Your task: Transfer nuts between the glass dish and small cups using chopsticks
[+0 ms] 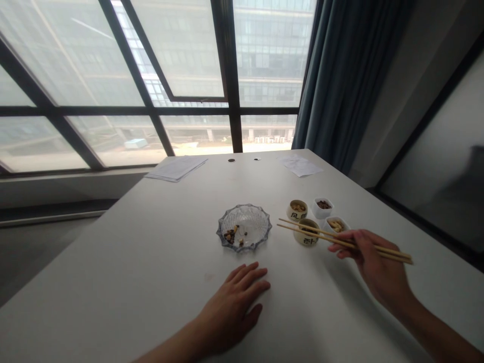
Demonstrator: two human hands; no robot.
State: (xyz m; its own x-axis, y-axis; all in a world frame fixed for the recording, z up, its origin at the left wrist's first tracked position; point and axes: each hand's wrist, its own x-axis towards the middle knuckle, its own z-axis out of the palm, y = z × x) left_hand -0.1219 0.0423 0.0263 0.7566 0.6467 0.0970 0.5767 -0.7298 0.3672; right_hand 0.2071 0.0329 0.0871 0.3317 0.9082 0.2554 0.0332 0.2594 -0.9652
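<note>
My right hand (pixel 374 264) grips a pair of wooden chopsticks (pixel 325 236), whose tips point left over the near cup and stop short of the bowl. Below them stands a cream cup with dark characters (pixel 305 241), its inside dark. Behind it a similar cup (pixel 297 217) holds brownish pieces. Two white plastic containers sit to the right: one (pixel 321 212) with dark reddish bits, the other (pixel 346 222) with pale yellowish pieces, partly behind my hand. A scalloped glass bowl (pixel 259 228) holds a few small mixed pieces at its left. My left hand (pixel 242 300) lies flat in front of it, fingers spread.
The white table (pixel 151 262) reaches towards the windows. Papers lie at its far left (pixel 177 167) and far right (pixel 301 165). Two small dark round spots (pixel 231 160) show near the back edge. A blue curtain (pixel 336 80) hangs behind the right corner.
</note>
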